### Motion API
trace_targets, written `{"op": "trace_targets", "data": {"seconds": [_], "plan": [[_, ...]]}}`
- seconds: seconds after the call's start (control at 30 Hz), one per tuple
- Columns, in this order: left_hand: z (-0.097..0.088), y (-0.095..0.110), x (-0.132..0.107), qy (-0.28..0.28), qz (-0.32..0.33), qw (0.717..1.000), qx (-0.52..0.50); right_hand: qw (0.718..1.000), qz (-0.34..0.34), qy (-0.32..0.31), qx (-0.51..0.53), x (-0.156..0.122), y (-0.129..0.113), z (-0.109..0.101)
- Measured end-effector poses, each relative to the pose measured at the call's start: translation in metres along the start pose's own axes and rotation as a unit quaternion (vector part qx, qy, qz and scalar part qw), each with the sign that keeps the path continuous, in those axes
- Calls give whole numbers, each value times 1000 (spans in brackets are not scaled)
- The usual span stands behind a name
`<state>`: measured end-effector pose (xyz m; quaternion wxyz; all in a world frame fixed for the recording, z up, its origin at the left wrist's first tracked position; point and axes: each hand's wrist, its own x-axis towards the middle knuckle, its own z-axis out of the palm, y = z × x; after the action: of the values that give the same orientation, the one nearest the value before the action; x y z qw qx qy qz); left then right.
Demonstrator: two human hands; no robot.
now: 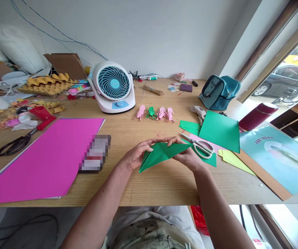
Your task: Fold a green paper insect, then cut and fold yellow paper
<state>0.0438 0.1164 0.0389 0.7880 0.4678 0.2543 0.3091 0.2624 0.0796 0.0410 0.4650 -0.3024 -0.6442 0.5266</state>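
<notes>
A folded piece of green paper (161,154) is held up just above the table between both hands, its folds forming pointed corners. My left hand (138,154) pinches its left side, the thumb on the near face and the fingers behind. At the right side, my right hand (186,155) grips the paper near its upper edge, partly hidden behind it. White-handled scissors (203,148) lie just right of my right hand, on green and pink paper pieces. Farther back stand small folded paper figures, pink ones (161,113) and a green one (151,112).
Magenta sheets (45,155) and a pixelated item (95,154) lie on the left, near black-handled scissors (16,143). A white fan (114,86) stands behind. To the right are a green sheet (220,131), a teal bag (220,92), a dark red bottle (257,117) and a light-blue pad (280,159).
</notes>
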Motion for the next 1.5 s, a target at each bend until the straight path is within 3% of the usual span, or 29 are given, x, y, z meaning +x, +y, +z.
{"op": "trace_targets", "data": {"seconds": [0.4, 0.57, 0.73, 0.87, 0.97, 1.07, 1.2, 1.33, 1.5], "plan": [[8, -5, 2, 19, 12, 995, 100, 998, 1, 46, -43, 5, 2, 7], [5, -4, 1, 20, 43, 993, 106, 997, -19, 18, -66, 2, -1, 4], [1, 1, -1, 84, 29, 990, 105, 996, -30, 7, -88, -2, -3, -15], [-4, 7, -3, 135, 76, 972, 175, 984, -68, 35, -163, -3, -5, -27], [-8, 8, -5, 161, 68, 959, 222, 977, -67, -13, -204, -7, -5, -24], [-9, 1, -6, 160, 45, 945, 281, 950, -67, -38, -302, -22, -4, -16], [-3, -18, -9, 160, 38, 911, 377, 893, -75, -59, -439, -53, 1, -14], [9, -34, -13, 181, 39, 866, 465, 839, -93, -102, -527, -73, 7, -19], [16, -45, -17, 164, 94, 792, 581, 783, -144, -92, -598, -74, 16, -24]]}}
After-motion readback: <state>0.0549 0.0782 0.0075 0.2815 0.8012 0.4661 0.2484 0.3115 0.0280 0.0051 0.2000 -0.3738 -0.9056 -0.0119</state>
